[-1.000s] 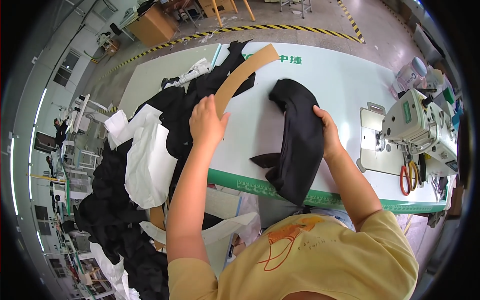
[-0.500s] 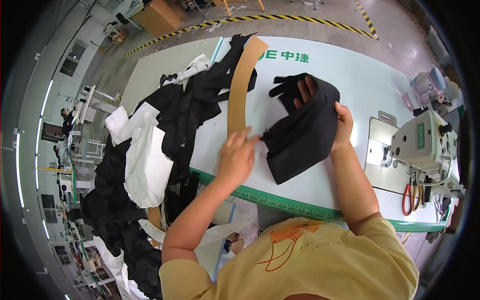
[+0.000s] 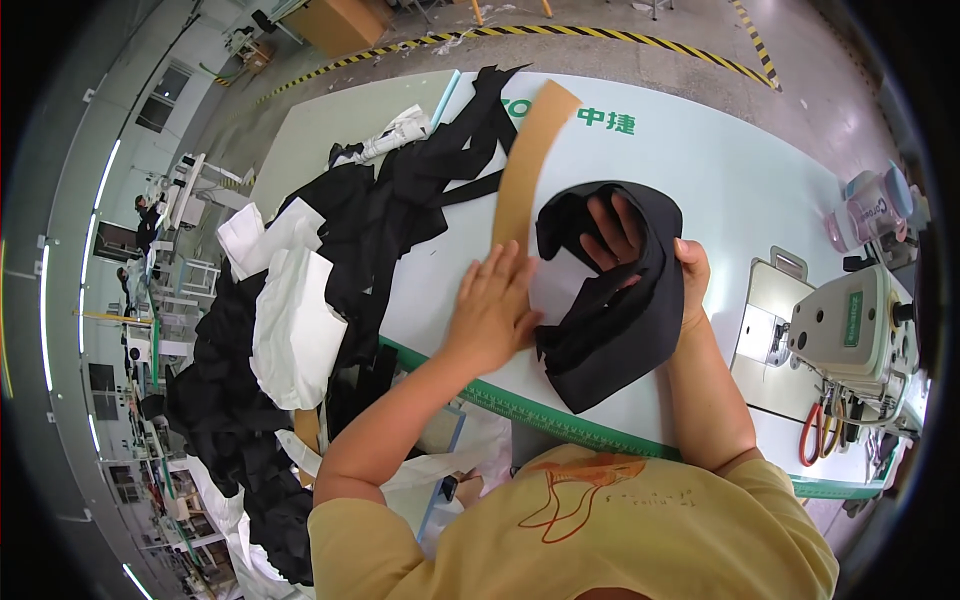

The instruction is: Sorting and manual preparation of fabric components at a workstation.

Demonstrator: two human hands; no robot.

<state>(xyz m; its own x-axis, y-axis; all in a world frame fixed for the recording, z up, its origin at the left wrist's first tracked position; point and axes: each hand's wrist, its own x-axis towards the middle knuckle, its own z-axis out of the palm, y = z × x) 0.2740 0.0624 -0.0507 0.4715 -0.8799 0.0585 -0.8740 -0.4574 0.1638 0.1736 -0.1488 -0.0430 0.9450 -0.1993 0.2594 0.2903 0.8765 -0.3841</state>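
Observation:
My right hand (image 3: 692, 280) grips a piece of black fabric (image 3: 640, 345) that curls round into an open loop above the white table. The thumb lies outside the cloth, and the fingers show through the loop's opening. My left hand (image 3: 495, 315) rests with its fingers stretched out over the near end of a tan curved strip (image 3: 530, 160), which looks like a card pattern. Its thumb points at the loop's left edge; whether it touches the cloth I cannot tell. The strip's near end is hidden under that hand.
Black fabric pieces (image 3: 330, 215) and white sheets (image 3: 295, 330) pile up on the left, hanging over the table edge. At the right stand a sewing machine (image 3: 845, 320), red-handled scissors (image 3: 811, 435) and a pink-and-clear jar (image 3: 865, 215). A green ruler strip (image 3: 560, 420) lines the front edge.
The black fabric has turned and opened into a rounder loop, lower down. My left hand has gone from pointing at its edge to lying over the tan strip, which has shifted right.

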